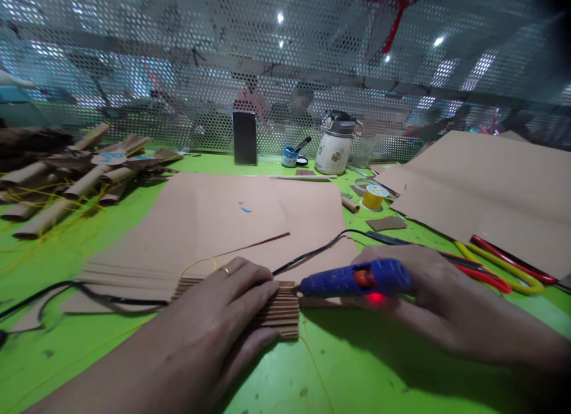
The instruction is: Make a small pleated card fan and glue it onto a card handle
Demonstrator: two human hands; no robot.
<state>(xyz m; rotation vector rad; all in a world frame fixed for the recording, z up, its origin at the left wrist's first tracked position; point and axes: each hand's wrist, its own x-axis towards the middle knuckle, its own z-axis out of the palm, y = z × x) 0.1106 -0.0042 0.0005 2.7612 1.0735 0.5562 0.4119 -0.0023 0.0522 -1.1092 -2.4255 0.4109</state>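
A narrow block of pleated brown paper point(285, 319) lies on the green table near its front. My left hand point(232, 307), a ring on one finger, presses down on it, fingers on top and thumb along the near edge. My right hand point(419, 301) grips a blue hot glue gun point(343, 280) with a glowing red light. Its nozzle points left at the right end of the pleated paper, touching or nearly touching it. Yellow thread point(314, 360) trails from that end onto the table. The right fingers are partly hidden behind the glue gun.
Brown paper sheets point(214, 212) lie behind the hands, with a black cord point(312, 253) across them. Rolled paper tubes point(84, 182) are at left. At the back stand a phone-like dark slab point(245, 138), a paint jar point(289, 157) and a flask point(333, 146). Scissors point(504, 262) lie at right.
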